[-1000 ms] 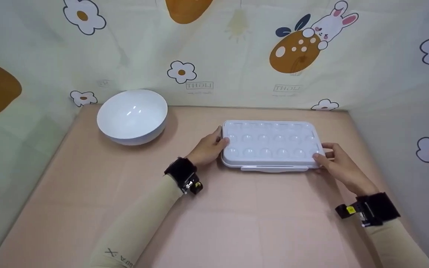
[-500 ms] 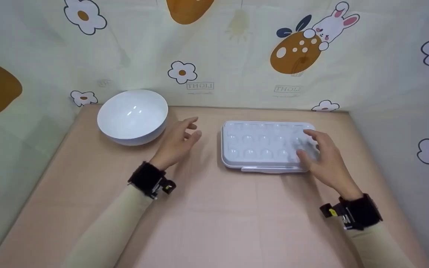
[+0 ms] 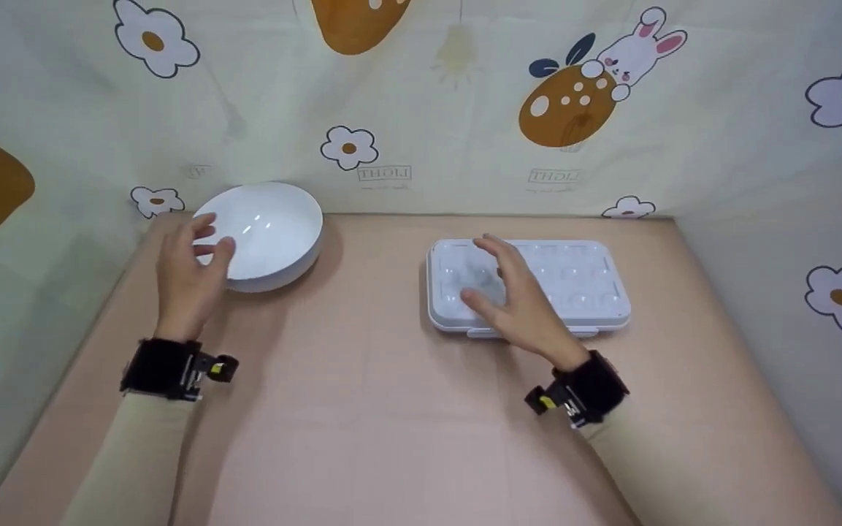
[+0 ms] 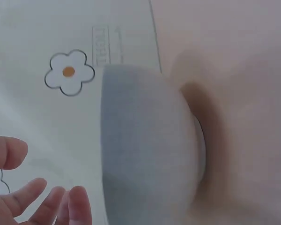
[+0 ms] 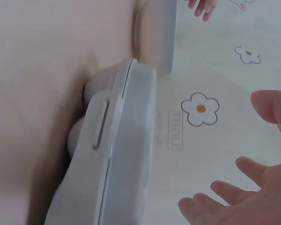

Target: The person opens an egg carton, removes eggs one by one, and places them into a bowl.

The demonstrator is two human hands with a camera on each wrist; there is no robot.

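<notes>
A white bowl (image 3: 274,234) stands at the back left of the table. My left hand (image 3: 190,274) is over its left side, fingers loosely bent and holding nothing; in the left wrist view the fingertips (image 4: 79,201) are apart from the bowl's outer wall (image 4: 147,145). Right of the middle lies a white lidded egg box (image 3: 574,292) with rows of round bumps on its lid and a clip along the front. Above the box's left half hovers my right hand (image 3: 519,303), thumb and fingers spread. The right wrist view shows the box's side (image 5: 126,154) with that hand clear of it.
A peach cloth (image 3: 362,387) covers the table. Behind and at both sides hangs a pale curtain (image 3: 245,109) printed with flowers, a rabbit and brown egg shapes. Each wrist carries a black strap with a small camera.
Both hands have let go of the egg box and moved left. The left hand has gone over to the bowl, the right hand across the lid. Bowl and box have stayed in place.
</notes>
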